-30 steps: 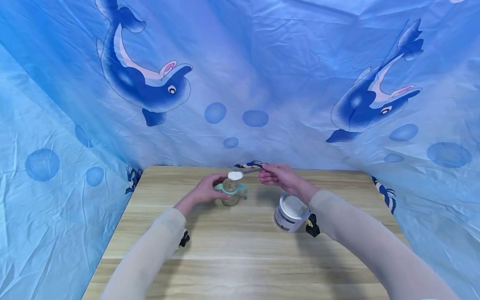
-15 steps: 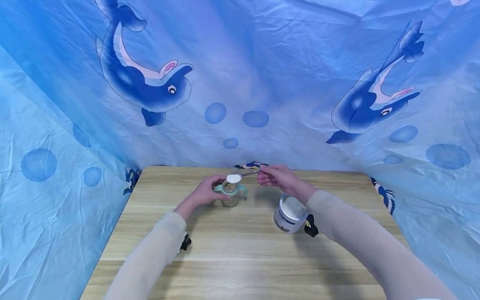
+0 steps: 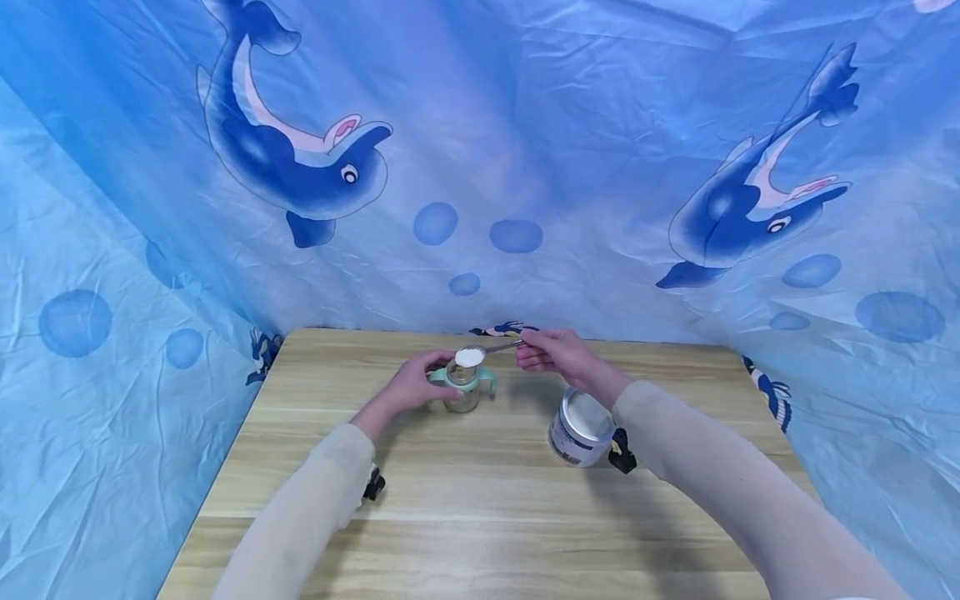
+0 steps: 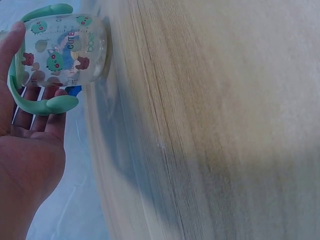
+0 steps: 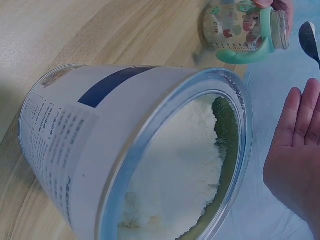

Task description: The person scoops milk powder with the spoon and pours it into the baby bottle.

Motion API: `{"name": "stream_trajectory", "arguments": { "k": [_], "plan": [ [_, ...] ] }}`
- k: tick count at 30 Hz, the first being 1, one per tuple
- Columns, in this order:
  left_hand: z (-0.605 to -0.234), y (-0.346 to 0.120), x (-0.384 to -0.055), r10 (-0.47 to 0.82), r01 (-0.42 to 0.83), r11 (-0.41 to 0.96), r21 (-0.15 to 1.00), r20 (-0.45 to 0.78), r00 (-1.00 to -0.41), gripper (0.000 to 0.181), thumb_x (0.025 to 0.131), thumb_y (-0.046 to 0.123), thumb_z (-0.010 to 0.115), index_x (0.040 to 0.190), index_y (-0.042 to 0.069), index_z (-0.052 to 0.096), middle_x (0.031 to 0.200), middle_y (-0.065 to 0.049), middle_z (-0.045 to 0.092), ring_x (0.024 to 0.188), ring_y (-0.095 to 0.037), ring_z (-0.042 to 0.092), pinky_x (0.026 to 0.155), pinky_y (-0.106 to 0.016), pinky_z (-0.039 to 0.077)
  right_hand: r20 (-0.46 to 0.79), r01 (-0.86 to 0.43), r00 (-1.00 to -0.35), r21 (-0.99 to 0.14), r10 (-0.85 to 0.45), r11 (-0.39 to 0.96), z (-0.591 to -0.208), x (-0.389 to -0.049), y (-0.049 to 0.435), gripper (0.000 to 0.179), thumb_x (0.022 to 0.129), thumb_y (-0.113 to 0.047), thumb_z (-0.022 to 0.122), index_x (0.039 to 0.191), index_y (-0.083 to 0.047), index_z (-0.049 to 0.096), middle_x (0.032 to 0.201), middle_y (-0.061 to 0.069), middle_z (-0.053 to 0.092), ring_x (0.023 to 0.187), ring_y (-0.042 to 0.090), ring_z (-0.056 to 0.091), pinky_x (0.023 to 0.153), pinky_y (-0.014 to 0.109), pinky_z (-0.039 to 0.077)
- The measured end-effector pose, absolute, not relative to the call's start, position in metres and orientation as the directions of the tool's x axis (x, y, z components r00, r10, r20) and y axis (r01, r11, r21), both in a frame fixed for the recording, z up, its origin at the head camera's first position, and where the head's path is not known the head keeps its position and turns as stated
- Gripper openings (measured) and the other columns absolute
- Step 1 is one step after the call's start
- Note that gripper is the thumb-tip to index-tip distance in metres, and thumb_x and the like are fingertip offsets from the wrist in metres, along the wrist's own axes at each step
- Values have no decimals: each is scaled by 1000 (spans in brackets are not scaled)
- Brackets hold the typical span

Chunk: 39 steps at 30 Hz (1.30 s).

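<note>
Fingers of your right grip (image 3: 558, 354) pinch a spoon (image 3: 501, 347) by its handle, heaped with white powder (image 3: 470, 358), just above the mouth of the bottle (image 3: 462, 401). Your left grip (image 3: 412, 382) is clamped round the bottle, which stands upright on the counter (image 3: 457, 492). Hold it steady and centre the spoon before tipping slowly; that heap looks wide for the opening and could spill. Right of the bottle, nearer you, stands the open powder tin (image 3: 576, 442).

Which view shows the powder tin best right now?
The right wrist view: the tin looms large, showing the white powder inside. The head view shows it much smaller; the left wrist view lacks it.
</note>
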<state>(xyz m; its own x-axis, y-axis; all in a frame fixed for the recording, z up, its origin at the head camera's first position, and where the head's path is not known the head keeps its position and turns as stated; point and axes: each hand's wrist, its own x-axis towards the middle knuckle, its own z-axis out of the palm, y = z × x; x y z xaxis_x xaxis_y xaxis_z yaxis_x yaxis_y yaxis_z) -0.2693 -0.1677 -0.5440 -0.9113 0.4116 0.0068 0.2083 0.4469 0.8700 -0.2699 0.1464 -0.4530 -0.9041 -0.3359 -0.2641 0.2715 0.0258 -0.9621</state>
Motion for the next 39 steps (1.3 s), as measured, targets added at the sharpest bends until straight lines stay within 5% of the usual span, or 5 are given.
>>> {"name": "stream_trajectory", "arguments": {
  "k": [10, 19, 25, 33, 39],
  "plan": [
    [-544, -169, -270, 422, 223, 444, 868, 16, -906, 79, 81, 29, 96, 149, 9, 60, 149, -12, 63, 138, -36, 57, 118, -56, 45, -252, 221, -920, -966, -300, 134, -454, -272, 141, 36, 110, -18, 62, 123, 14, 68, 100, 18, 79, 81, 16, 77, 92, 40, 65],
    [-546, -171, -269, 424, 230, 431, 872, 29, -905, 79, 81, 28, 96, 149, 10, 61, 148, -12, 64, 137, -36, 58, 118, -55, 46, -241, 199, -930, -964, -276, 174, -451, -271, 136, 29, 110, -19, 63, 110, 8, 74, 92, 10, 80, 82, 16, 78, 102, 52, 59],
    [-546, -170, -269, 424, 228, 426, 875, 29, -905, 78, 81, 28, 96, 148, 10, 61, 145, -11, 65, 136, -35, 59, 117, -54, 47, -222, 178, -936, -968, -273, 176, -451, -271, 135, 29, 110, -20, 64, 108, 7, 75, 91, 10, 80, 82, 17, 78, 92, 41, 65],
    [-544, -169, -269, 427, 231, 432, 872, 28, -904, 79, 82, 27, 96, 150, 10, 60, 147, -12, 64, 137, -36, 58, 118, -55, 46, -186, 138, -945, -972, -267, 190, -450, -269, 135, 27, 110, -19, 64, 108, 6, 74, 97, 17, 80, 87, 22, 79, 92, 41, 65],
    [-546, -168, -270, 424, 224, 436, 871, 21, -905, 78, 81, 27, 96, 149, 11, 61, 147, -10, 63, 138, -35, 58, 118, -55, 46, -164, 107, -947, -972, -277, 210, -447, -268, 133, 26, 109, -18, 64, 106, 5, 75, 99, 18, 80, 91, 26, 79, 102, 52, 59]
  ]
}}
